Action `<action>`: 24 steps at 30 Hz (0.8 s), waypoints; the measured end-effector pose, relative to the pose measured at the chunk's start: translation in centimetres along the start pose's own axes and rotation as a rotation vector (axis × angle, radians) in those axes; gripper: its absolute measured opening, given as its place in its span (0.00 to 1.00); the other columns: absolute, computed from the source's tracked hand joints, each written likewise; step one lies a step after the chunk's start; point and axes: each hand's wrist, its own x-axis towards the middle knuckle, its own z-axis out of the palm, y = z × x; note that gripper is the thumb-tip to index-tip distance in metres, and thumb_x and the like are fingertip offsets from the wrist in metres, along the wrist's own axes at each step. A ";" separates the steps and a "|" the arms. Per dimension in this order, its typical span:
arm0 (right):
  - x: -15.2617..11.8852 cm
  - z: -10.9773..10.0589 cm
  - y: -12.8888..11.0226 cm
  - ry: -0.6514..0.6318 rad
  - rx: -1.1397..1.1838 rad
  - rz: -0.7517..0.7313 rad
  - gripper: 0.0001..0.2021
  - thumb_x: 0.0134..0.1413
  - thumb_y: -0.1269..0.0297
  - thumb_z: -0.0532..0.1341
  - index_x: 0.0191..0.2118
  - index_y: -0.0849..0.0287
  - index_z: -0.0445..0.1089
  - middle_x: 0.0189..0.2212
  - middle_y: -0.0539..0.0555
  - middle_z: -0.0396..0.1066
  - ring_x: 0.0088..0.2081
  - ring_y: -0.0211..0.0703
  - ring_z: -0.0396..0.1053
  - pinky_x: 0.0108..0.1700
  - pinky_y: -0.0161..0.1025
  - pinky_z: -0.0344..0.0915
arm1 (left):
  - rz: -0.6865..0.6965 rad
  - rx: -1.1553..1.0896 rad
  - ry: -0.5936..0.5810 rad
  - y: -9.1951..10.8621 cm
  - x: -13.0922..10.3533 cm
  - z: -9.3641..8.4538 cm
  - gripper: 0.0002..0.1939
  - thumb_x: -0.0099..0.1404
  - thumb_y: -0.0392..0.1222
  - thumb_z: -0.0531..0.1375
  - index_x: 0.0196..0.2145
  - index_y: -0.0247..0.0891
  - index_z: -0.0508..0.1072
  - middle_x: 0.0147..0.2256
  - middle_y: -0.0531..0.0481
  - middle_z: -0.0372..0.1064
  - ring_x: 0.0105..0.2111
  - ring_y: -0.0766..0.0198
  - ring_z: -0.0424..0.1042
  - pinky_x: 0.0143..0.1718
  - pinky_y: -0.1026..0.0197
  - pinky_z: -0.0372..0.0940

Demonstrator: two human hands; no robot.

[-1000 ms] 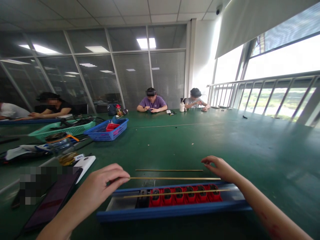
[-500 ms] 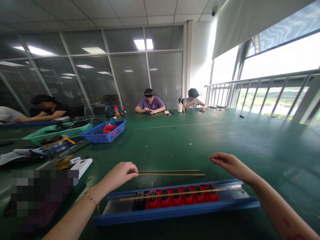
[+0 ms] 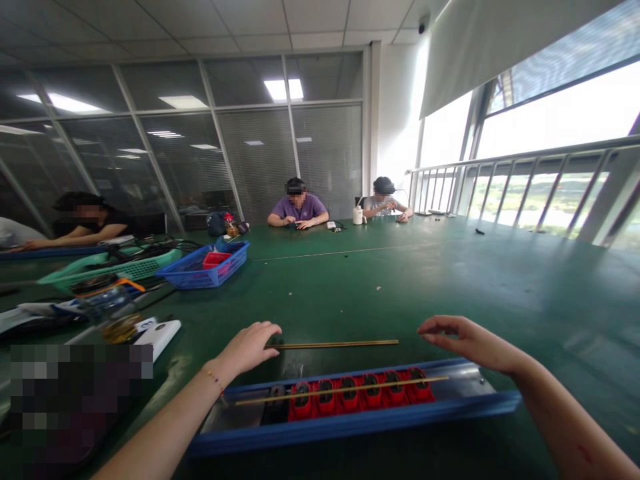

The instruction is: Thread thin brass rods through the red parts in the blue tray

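Observation:
My left hand [image 3: 254,347] is open, its thumb and fingers apart at the left end of the thin wooden sticks [image 3: 340,344], which lie close together on the green table. Whether it touches them is unclear. Past their right end, my right hand [image 3: 453,337] hovers open and holds nothing. In front of me sits a blue-edged metal tray [image 3: 370,421] with a row of several red holders [image 3: 349,398] containing black parts. Another thin stick [image 3: 320,392] rests lengthwise across the holders.
To the left are a blue basket [image 3: 203,272] with a red box, a green basket [image 3: 135,268] with black cables, a jar and a white device [image 3: 165,337]. Three people sit around the table [image 3: 310,287], one holding a small dark object. A white bottle [image 3: 358,215] stands far back.
The two sticks behind the tray, apart before, now lie side by side. My left hand has opened and shifted slightly right. My right hand's thumb and fingers have spread a little.

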 end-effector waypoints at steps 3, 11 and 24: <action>-0.4 -0.1 -0.4 -0.074 -0.066 -0.036 0.18 0.47 0.49 0.58 0.36 0.59 0.71 0.36 0.54 0.71 0.39 0.46 0.66 0.42 0.38 0.62 | 0.027 -0.055 -0.047 0.0 0.3 0.4 0.08 0.56 0.44 0.55 0.34 0.42 0.71 0.36 0.49 0.68 0.38 0.59 0.66 0.39 0.62 0.58; -1.2 0.5 -1.0 -0.290 -0.212 -0.003 0.16 0.43 0.50 0.61 0.32 0.57 0.73 0.28 0.51 0.71 0.30 0.42 0.66 0.31 0.33 0.61 | 0.018 -0.203 -0.093 -1.2 -0.5 0.1 0.12 0.57 0.47 0.54 0.35 0.40 0.71 0.36 0.50 0.70 0.33 0.63 0.68 0.35 0.65 0.62; -1.0 -1.6 0.8 0.187 0.007 0.094 0.20 0.50 0.46 0.53 0.25 0.60 0.68 0.19 0.48 0.60 0.24 0.38 0.58 0.27 0.33 0.58 | -0.046 -0.467 -0.008 -4.9 -1.4 3.2 0.19 0.55 0.54 0.55 0.35 0.38 0.74 0.38 0.48 0.67 0.31 0.63 0.65 0.34 0.64 0.61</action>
